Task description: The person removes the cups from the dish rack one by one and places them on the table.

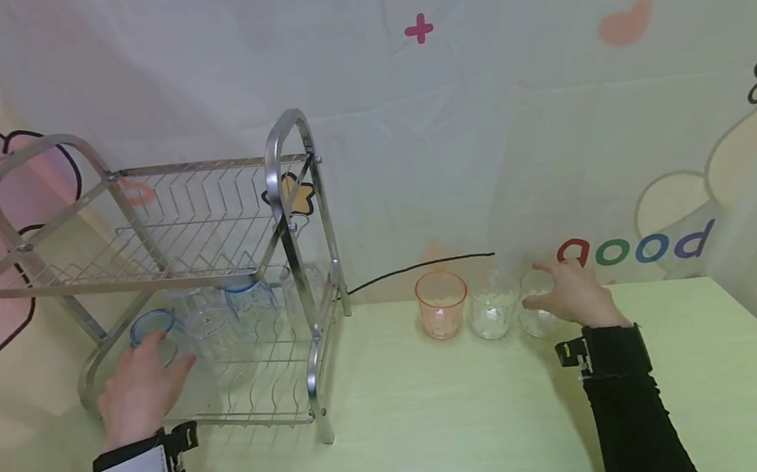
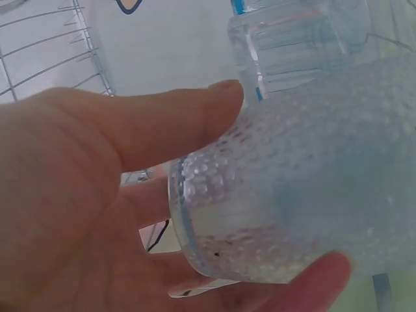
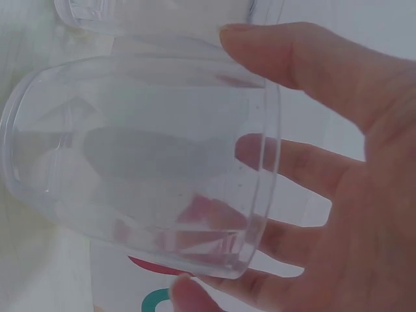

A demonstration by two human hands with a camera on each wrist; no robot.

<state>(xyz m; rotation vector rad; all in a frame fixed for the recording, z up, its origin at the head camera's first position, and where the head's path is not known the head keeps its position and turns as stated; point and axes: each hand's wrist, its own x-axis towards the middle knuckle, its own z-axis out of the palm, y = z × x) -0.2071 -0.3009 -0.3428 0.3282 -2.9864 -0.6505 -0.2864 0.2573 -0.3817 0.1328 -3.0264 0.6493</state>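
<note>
currently the left hand (image 1: 133, 392) is at the left end of the rack's (image 1: 111, 287) lower shelf, fingers curved about a bumpy glass (image 2: 312, 188); whether they grip it cannot be told. at right, the right hand's (image 1: 571, 296) fingers are spread loosely, unclenched, around a clear glass (image 3: 149, 156). it stands on the table's (image 1: 442, 423) far side, right of a second glass (image 1: 493, 316) and a pink glass (image 1: 442, 316).
</note>
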